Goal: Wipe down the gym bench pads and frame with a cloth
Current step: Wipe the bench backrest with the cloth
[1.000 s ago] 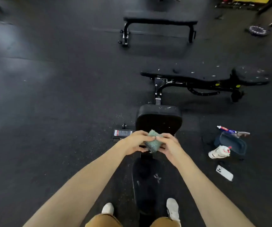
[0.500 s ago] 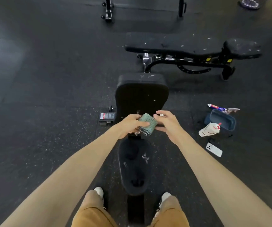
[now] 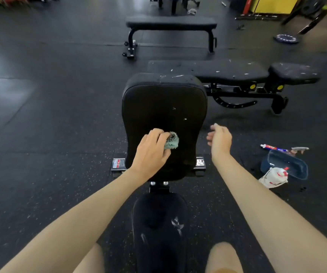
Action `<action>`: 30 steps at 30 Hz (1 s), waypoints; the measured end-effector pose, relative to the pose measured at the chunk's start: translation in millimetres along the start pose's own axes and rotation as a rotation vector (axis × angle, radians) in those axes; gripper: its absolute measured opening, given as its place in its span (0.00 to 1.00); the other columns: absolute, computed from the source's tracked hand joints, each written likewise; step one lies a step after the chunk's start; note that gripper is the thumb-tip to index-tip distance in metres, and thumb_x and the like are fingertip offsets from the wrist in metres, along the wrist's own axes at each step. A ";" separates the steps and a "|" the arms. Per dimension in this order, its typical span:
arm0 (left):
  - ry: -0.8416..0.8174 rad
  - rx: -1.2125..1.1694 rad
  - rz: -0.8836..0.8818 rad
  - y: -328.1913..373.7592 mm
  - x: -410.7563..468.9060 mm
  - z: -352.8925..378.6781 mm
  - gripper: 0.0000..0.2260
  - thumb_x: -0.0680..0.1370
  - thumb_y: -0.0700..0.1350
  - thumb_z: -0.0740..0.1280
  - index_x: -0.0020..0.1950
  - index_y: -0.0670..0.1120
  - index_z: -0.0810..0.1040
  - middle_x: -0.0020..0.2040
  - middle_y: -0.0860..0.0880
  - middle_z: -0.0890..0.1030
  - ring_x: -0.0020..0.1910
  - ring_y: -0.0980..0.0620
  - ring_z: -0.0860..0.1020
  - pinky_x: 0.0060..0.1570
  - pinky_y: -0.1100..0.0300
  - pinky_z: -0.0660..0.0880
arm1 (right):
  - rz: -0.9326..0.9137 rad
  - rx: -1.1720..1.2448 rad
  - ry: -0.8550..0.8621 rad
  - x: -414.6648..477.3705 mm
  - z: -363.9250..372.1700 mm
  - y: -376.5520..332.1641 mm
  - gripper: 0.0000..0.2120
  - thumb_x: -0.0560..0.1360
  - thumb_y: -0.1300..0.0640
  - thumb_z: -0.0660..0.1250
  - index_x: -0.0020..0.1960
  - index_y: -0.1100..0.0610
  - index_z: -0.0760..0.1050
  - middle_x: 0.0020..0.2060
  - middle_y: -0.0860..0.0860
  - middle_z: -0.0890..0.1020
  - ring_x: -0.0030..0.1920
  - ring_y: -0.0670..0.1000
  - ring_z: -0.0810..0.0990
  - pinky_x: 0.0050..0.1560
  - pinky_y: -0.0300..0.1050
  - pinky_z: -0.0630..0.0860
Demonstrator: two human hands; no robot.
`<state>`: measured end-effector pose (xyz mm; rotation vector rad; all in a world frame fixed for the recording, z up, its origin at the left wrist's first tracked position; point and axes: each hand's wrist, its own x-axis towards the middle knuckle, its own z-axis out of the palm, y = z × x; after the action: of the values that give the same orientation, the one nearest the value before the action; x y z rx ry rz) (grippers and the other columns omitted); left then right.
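A black upright back pad of a gym bench stands straight ahead, with white specks on its top edge. Below it lies the narrow black seat pad between my knees. My left hand grips a bunched teal cloth and presses it against the lower middle of the back pad. My right hand hovers just right of the pad with relaxed fingers, holding nothing. The bench's base frame shows behind the pad at floor level.
A speckled adjustable bench lies behind to the right, and a flat bench stands farther back. On the floor at right sit a dark blue tub, a white spray bottle and a tube. Black rubber flooring all around.
My right hand let go of the cloth and moved away to the right. My left hand carried the cloth up onto the back pad. The view came closer to the bench.
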<state>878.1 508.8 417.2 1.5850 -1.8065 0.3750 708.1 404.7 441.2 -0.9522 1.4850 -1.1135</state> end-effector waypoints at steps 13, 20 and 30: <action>0.321 0.077 0.271 -6.1 30.7 37.8 0.15 0.72 0.41 0.62 0.59 0.43 0.68 0.54 0.46 0.66 0.48 0.49 0.68 0.46 0.57 0.65 | -0.096 0.296 -0.315 24.9 45.0 -43.7 0.21 0.77 0.41 0.59 0.58 0.55 0.78 0.54 0.53 0.83 0.56 0.53 0.80 0.61 0.51 0.75; 0.336 0.102 0.196 -21.2 27.5 49.1 0.15 0.72 0.40 0.62 0.59 0.43 0.68 0.54 0.46 0.65 0.49 0.48 0.68 0.46 0.56 0.65 | -0.139 0.270 -0.228 28.0 53.1 -37.9 0.27 0.80 0.42 0.56 0.72 0.58 0.67 0.61 0.52 0.76 0.60 0.51 0.75 0.67 0.50 0.69; 0.324 0.125 0.212 -14.6 18.0 46.7 0.16 0.71 0.36 0.67 0.57 0.44 0.70 0.51 0.43 0.78 0.49 0.47 0.71 0.50 0.53 0.68 | -0.243 0.134 -0.224 30.5 50.3 -37.4 0.36 0.75 0.33 0.54 0.73 0.57 0.67 0.64 0.50 0.75 0.64 0.52 0.73 0.69 0.52 0.67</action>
<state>877.4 463.0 392.4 1.3251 -1.7252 0.8093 752.8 357.3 466.1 -1.1439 1.1213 -1.2193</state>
